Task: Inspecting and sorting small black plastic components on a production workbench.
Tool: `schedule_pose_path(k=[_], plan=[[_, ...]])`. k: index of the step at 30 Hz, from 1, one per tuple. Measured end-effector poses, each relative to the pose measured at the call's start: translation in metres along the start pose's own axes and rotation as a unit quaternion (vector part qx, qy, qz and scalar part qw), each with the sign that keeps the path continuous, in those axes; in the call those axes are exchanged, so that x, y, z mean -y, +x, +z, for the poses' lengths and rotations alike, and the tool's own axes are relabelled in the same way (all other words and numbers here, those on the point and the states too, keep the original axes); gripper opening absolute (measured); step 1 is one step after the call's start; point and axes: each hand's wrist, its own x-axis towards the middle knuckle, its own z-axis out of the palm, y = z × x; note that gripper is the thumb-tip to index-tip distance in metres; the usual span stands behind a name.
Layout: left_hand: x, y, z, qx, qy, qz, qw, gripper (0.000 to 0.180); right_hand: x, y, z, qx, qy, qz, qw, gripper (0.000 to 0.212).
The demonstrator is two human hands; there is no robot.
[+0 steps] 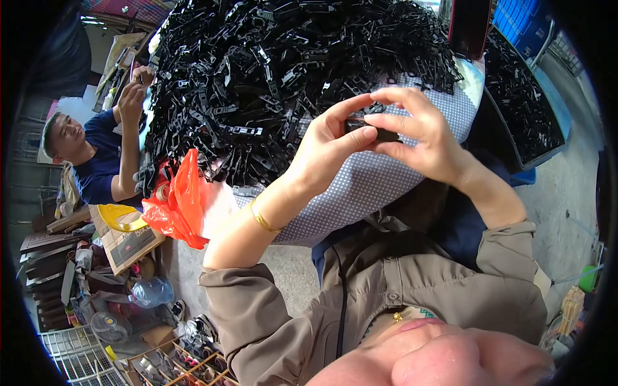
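Observation:
Both of my hands meet over the near edge of the table, fingers closed around a small black plastic part. My left hand, with a gold bracelet on its wrist, pinches it between thumb and fingers. From the other side my right hand grips the same part, its fingertips close to the left ones. Fingers cover much of the part, so its exact kind cannot be told. Just beyond them lies a large heap of similar black plastic clip-like pieces, on a dotted grey-white cloth.
A red plastic bag lies at the table's left edge. Across the left side, a person in a dark blue shirt handles something small. At right stands a bin of black pieces. A fan and water jug sit lower left.

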Motion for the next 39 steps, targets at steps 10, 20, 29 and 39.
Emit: schedule_pose_path(k=[10, 20, 29, 39], plan=[[0.012, 0.004, 0.009, 0.014, 0.002, -0.113, 0.993, 0.039, -0.15, 0.128, 0.014, -0.134, -0.221, -0.043, 0.965, 0.021], [0.01, 0.0, 0.008, 0.004, -0.021, -0.139, 0.99, 0.035, -0.132, 0.175, 0.027, 0.05, -0.277, 0.038, 0.959, 0.014], [0.005, 0.003, 0.0, -0.028, -0.157, -0.044, 0.986, 0.037, -0.061, 0.086, -0.011, -0.046, 0.031, 0.1, 0.993, 0.03], [0.013, 0.004, 0.003, -0.056, -0.138, -0.037, 0.988, 0.037, -0.008, 0.015, 0.003, -0.059, 0.261, 0.259, 0.928, 0.013]])
